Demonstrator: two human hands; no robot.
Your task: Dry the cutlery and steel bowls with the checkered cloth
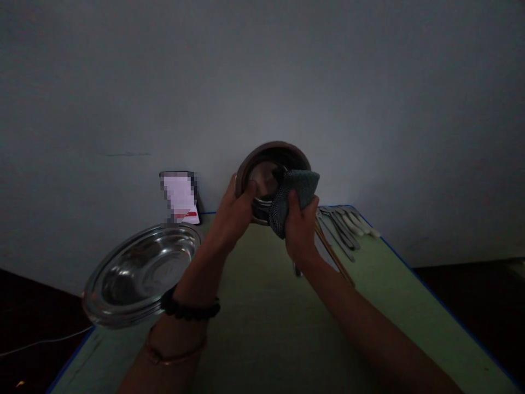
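Note:
A round metal bowl is held up above the far part of the table, tilted so its inside faces me. My left hand grips its left side, with the thumb over the rim. In my right hand is a folded grey-blue cloth, pressed against the bowl's right side. The cloth hides part of the bowl's rim and inside. My left wrist wears a dark beaded bracelet and a thin reddish band.
A large shiny metal basin stands on the left of the green table. Behind it a phone leans against the wall. Several utensils and wooden chopsticks lie at the right. Blue edging borders the table.

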